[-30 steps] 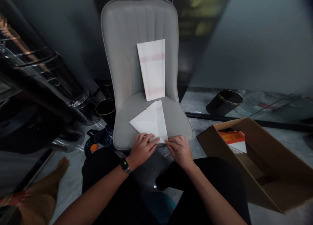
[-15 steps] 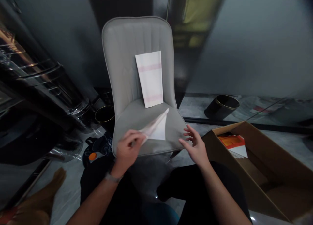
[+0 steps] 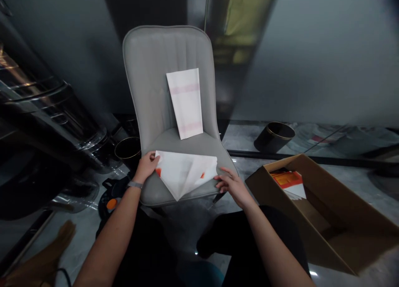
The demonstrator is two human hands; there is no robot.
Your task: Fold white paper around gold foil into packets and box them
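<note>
Fingers of left hand [image 3: 146, 167] closed on folded paper [image 3: 182, 170]

From the pinched left corner, its long axis is laid across the chair seat [image 3: 170, 142]; beside its right end, the right hand [image 3: 234, 188] is held, fingers parted.

Dim room, grey chair on a glossy marbled floor.
The padded chair [image 3: 168, 50], its backrest seamed vertically, stands before a smooth grey wall panel [image 3: 311, 62] edged below by a dark strip [image 3: 243, 153]. A blurred yellow-green patch [image 3: 241, 12] shows beside it. At left rises a shiny dark cylinder [image 3: 59, 116], near a gold-rimmed bin [image 3: 127, 154]. The grey-veined floor [image 3: 352, 176] catches small bright glints.
</note>
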